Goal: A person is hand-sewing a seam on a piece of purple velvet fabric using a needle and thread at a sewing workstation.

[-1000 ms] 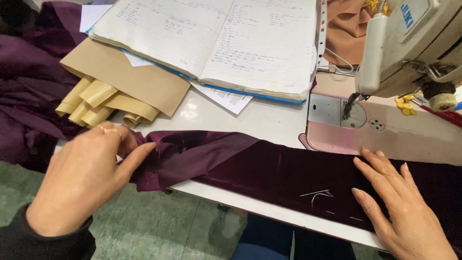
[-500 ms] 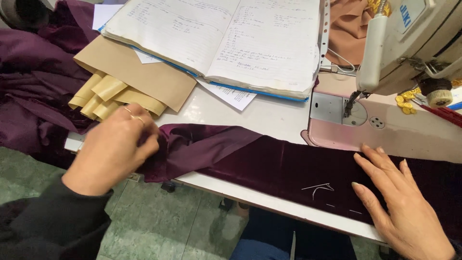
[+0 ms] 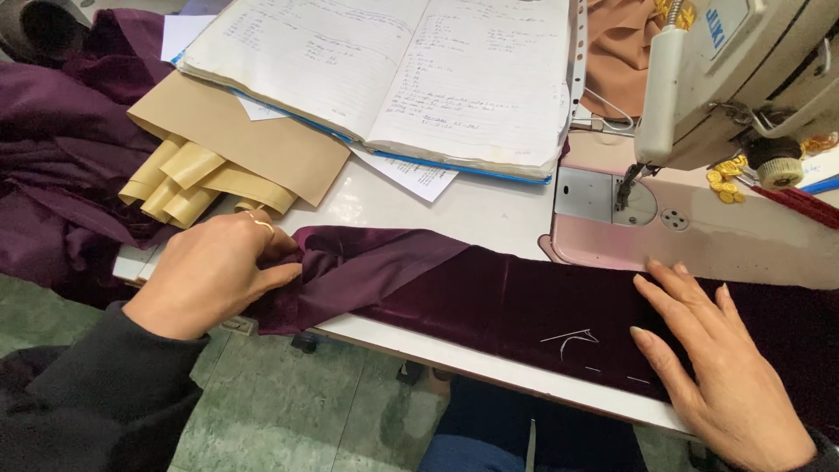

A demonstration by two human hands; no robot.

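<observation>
Fingers [image 3: 278, 259] of my left hand [image 3: 214, 275] are curled closed around the bunched end of the dark purple velvet strip [image 3: 489, 293], pinching the cloth where its satin underside twists up near the worktop's front edge. That wrist bends inward, knuckles up, a ring showing on one finger, and my black sleeve [image 3: 96, 393] runs down toward the lower left corner. My right hand [image 3: 712, 363] lies flat and open on the same strip, palm down, fingers spread and pointing toward the sewing machine, pressing the velvet just beside the white chalk marks [image 3: 572, 339]. The strip stretches across the white worktop [image 3: 489, 214] between my two hands, its near edge hanging slightly over the front. Just beyond my right hand sits the machine's pink bed [image 3: 699, 236] with the needle plate [image 3: 607, 194]. Behind the strip lies an open handwritten notebook [image 3: 393, 74] on a tan paper envelope [image 3: 236, 140], with rolled yellowish strips [image 3: 188, 179] beside my left hand. More purple fabric [image 3: 52, 166] is heaped at the far left.
</observation>
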